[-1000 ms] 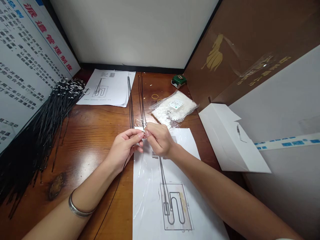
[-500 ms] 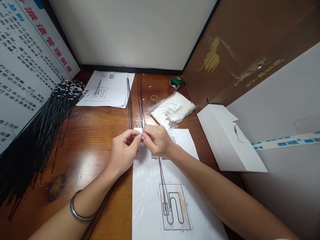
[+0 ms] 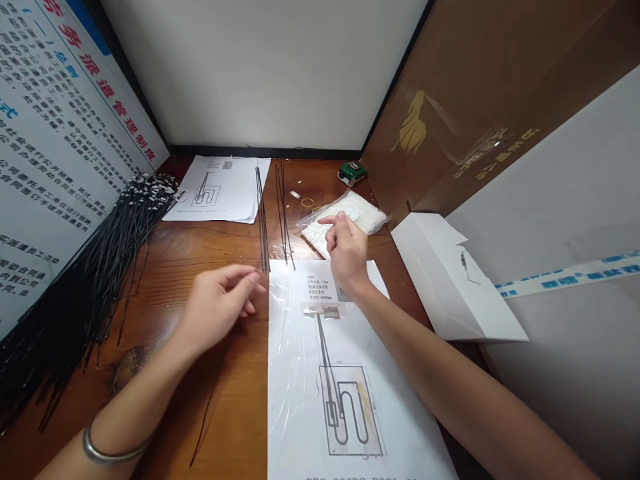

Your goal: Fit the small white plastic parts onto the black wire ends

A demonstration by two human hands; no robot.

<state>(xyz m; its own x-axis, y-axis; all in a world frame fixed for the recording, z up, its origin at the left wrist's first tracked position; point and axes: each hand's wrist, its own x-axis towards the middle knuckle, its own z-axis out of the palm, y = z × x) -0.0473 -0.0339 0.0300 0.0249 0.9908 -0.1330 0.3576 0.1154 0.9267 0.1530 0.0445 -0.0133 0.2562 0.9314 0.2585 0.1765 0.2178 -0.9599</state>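
My left hand (image 3: 220, 307) is closed, thumb and forefinger pinched together, left of the printed sheet. A thin black wire (image 3: 206, 410) runs down from under it toward me, apparently held in the fingers; the grip itself is partly hidden. My right hand (image 3: 347, 250) hovers by the clear bag of small white pieces (image 3: 367, 203). Its forefinger points left, apart from the thumb, and nothing shows in it. Between and beyond my hands lie several black wires (image 3: 261, 220) and a second small group of black wires (image 3: 283, 213). A small white piece (image 3: 295, 195) lies behind them.
The printed sheet with a wiring drawing (image 3: 295, 400) lies before me. At left is a large bundle of black wires with white ends (image 3: 115, 253). More drawings (image 3: 220, 190), a green tape measure (image 3: 351, 173), a rubber band (image 3: 307, 203) and a white folded card (image 3: 450, 280) surround the area.
My hands, which were together over the sheet's top edge, have parted. The left moved left and toward me; the right moved right and away. A white piece now shows on the table.
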